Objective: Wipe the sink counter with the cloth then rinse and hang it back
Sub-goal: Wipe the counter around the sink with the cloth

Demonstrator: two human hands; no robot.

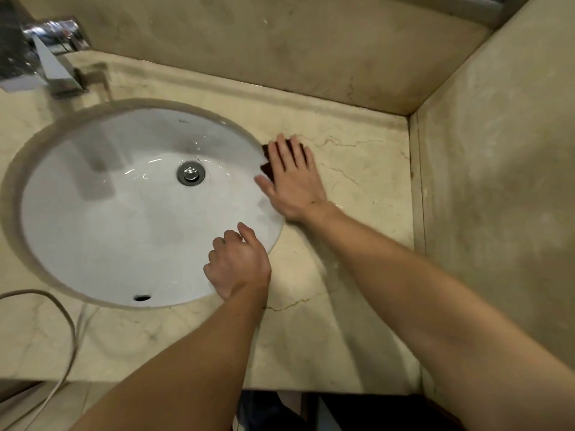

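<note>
I see the dark maroon cloth (267,170) flat on the beige marble sink counter (357,175), at the basin's (124,219) right rim, mostly hidden.

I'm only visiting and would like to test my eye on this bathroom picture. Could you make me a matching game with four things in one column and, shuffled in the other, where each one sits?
Things:
1. cloth
2. tap
3. drain plug
4. cable

Places:
A. on the counter, near left
B. under the flat right hand, at the right rim of the basin
C. middle of the basin
D. far left, behind the basin

Pairs: 1-B, 2-D, 3-C, 4-A
</note>
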